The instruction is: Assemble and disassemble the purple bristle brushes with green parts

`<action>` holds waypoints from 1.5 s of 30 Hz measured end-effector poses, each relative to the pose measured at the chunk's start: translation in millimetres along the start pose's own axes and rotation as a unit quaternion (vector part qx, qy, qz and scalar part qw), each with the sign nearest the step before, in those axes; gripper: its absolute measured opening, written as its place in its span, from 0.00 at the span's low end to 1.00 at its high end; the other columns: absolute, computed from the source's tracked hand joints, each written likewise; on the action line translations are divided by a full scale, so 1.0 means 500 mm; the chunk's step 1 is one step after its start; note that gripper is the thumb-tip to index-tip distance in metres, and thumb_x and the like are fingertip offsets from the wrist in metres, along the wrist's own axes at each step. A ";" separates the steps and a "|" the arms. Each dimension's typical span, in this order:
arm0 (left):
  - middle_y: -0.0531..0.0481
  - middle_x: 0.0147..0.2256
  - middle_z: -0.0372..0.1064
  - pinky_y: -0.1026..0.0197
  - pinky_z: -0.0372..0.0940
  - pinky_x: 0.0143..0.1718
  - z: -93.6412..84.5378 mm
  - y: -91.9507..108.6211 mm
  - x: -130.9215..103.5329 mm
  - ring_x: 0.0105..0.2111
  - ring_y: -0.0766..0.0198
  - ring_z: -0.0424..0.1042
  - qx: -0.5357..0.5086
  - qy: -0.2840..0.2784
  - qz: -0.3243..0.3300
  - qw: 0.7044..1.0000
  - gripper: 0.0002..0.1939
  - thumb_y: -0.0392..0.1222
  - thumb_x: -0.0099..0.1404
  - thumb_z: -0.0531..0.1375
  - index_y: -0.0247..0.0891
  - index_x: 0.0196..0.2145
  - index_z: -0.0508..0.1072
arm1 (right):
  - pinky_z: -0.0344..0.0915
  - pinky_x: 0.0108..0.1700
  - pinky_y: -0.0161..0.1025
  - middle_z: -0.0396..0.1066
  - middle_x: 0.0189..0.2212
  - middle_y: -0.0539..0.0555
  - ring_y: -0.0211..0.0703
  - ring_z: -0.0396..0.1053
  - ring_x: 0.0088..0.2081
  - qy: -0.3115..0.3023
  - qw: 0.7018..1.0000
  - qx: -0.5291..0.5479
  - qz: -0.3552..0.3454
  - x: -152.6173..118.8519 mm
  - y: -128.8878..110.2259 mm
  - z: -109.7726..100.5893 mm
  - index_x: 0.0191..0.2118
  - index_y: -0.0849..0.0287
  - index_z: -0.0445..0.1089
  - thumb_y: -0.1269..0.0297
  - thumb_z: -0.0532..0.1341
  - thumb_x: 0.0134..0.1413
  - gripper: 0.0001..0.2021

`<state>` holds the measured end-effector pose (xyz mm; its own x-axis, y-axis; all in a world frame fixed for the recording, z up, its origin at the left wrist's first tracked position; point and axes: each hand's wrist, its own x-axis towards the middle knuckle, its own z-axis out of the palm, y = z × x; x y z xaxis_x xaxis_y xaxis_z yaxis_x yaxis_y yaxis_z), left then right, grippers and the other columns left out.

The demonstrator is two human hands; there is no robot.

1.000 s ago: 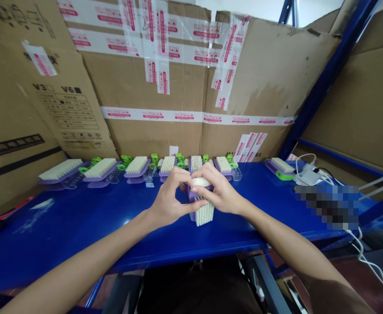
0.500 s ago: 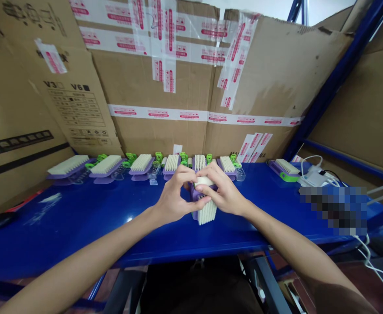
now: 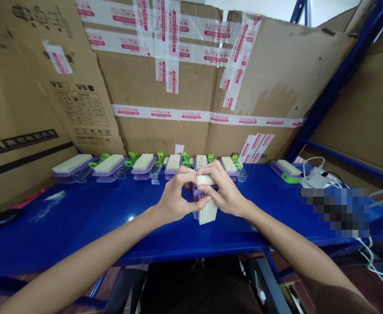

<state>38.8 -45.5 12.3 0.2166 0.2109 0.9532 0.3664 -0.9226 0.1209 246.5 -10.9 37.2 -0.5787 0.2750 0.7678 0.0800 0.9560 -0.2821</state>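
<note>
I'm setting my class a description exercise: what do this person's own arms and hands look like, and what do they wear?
The ungloved left hand and ungloved right hand show no rings or watches. Both tapering forearms are bare, without visible sleeves, cables or markings. Dark cloth clothing shows between them.

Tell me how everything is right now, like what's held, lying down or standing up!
Left hand: curled, gripping the held piece
Right hand: curled, gripping it too
Held piece: in both hands, partly hidden
Back-row pieces: lying ridged side up
Green-edged piece: lying ridged side up
Cardboard: standing upright, taped
</note>
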 end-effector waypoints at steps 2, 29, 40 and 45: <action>0.53 0.45 0.66 0.62 0.70 0.34 0.002 -0.003 -0.005 0.43 0.61 0.72 0.003 0.001 -0.002 1.000 0.29 0.40 0.66 0.76 0.48 0.55 0.65 | 0.71 0.57 0.56 0.73 0.52 0.58 0.55 0.70 0.54 0.007 1.000 -0.003 0.003 0.000 0.004 -0.002 0.60 0.50 0.68 0.55 0.62 0.81 0.10; 0.32 0.65 0.72 0.28 0.75 0.61 0.009 -0.033 -0.053 0.62 0.35 0.79 -0.148 -0.191 -0.343 0.908 0.48 0.57 0.62 0.80 0.45 0.67 0.57 | 0.77 0.54 0.55 0.78 0.52 0.57 0.53 0.78 0.50 0.162 0.986 -0.045 0.024 -0.024 0.013 0.001 0.67 0.49 0.68 0.60 0.67 0.77 0.20; 0.32 0.68 0.70 0.27 0.73 0.64 -0.002 -0.037 -0.056 0.64 0.34 0.77 -0.123 -0.204 -0.321 0.917 0.49 0.55 0.62 0.80 0.47 0.71 0.59 | 0.75 0.40 0.45 0.72 0.45 0.53 0.43 0.73 0.36 0.450 0.886 -0.024 0.107 -0.004 0.068 -0.042 0.61 0.48 0.68 0.51 0.58 0.82 0.13; 0.33 0.66 0.71 0.28 0.74 0.64 -0.002 -0.047 -0.056 0.65 0.36 0.77 -0.133 -0.177 -0.308 0.925 0.46 0.53 0.64 0.78 0.46 0.68 0.57 | 0.71 0.34 0.41 0.71 0.37 0.51 0.42 0.72 0.33 0.398 0.908 0.018 0.129 -0.005 0.085 -0.059 0.59 0.50 0.74 0.47 0.57 0.82 0.16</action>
<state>23.3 -30.2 -17.2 0.3405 0.7729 0.5355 0.2936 -0.6285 0.7203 274.9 32.0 40.3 0.2267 0.4899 0.8418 0.0940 0.8493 -0.5195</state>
